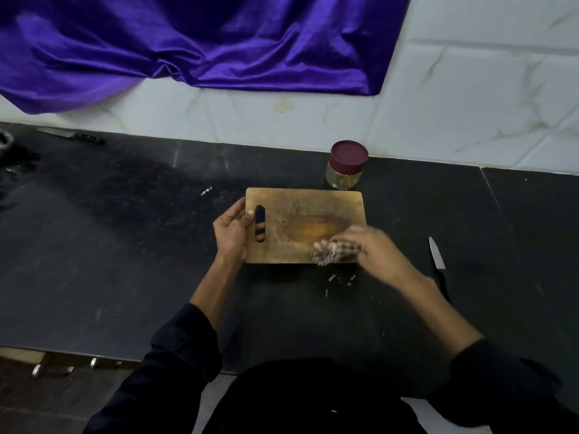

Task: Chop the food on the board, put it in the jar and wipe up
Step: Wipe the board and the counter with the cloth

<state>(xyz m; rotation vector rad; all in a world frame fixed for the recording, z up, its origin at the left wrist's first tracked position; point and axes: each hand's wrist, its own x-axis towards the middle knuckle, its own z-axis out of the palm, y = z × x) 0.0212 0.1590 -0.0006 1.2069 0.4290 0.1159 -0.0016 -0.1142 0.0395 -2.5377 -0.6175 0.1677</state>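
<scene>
Both hands work at the board (300, 214): left hand (230, 231) grips its handle end to steady it — right hand (372, 250), blurred, seems to pinch a checked cloth (329, 253) in its fingers, wiping. Behind the board stands the lidded jar (346, 166).

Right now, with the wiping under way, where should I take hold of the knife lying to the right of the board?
Take the knife by its black handle, the end nearer the person, coming from above on the right. It lies flat on the counter, blade pointing away towards the wall, apart from the board.
</scene>
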